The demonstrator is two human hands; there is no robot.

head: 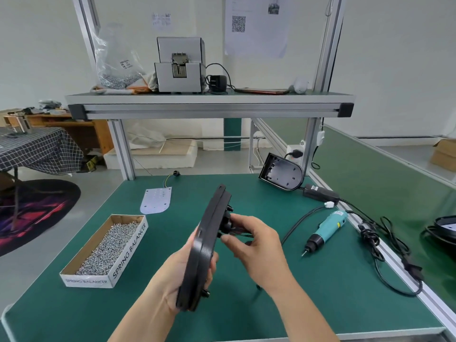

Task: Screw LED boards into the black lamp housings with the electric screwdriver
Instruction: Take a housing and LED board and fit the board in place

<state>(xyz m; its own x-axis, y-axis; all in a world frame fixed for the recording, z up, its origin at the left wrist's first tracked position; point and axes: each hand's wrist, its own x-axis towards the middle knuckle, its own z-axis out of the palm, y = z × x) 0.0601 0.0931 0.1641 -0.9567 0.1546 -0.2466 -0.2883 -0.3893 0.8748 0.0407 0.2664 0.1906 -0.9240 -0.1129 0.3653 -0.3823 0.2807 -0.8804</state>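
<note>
Left hand [182,272] grips black lamp housing [207,243] edge-up; right hand [256,245] pinches rear fitting [227,222]; electric screwdriver [325,230] lies at 3 o'clock

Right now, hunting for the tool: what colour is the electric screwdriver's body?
The electric screwdriver is teal, black-nosed; head view.

Grey machine [179,67] & clear plastic bag [116,62] are sitting on upper shelf [209,99], QR sheet [256,33] is hanging behind, checked tablecloth [37,149] is draping a table far L.
</note>
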